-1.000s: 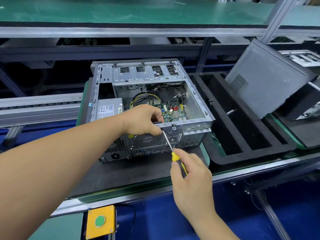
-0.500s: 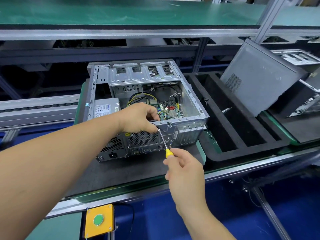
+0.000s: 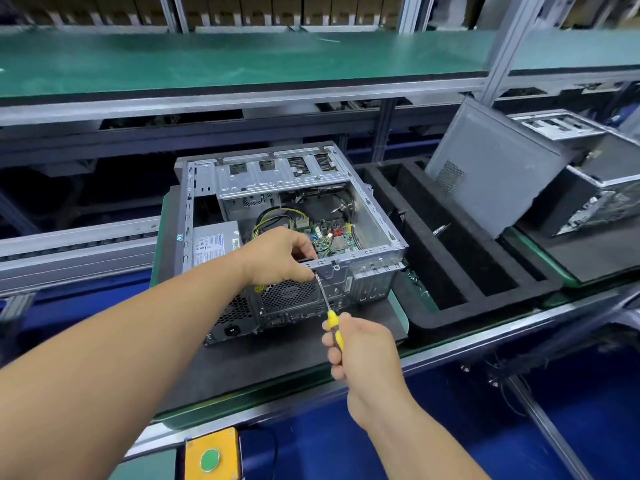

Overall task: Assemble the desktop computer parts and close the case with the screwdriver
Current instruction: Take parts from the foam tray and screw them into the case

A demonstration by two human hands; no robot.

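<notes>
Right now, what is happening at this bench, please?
A person is working on an open computer case lying on a black mat. The right hand holds a yellow-handled screwdriver, its tip at the case's rear edge. The left hand steadies that spot with its fingers. The grey side panel leans to the right, not yet fitted.

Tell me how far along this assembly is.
Done: power supply and green motherboard sit inside the open grey metal computer case. In hand: right hand drives the yellow-handled screwdriver at the rear edge; left hand steadies. Left: grey side panel leans aside, unfitted.
</notes>
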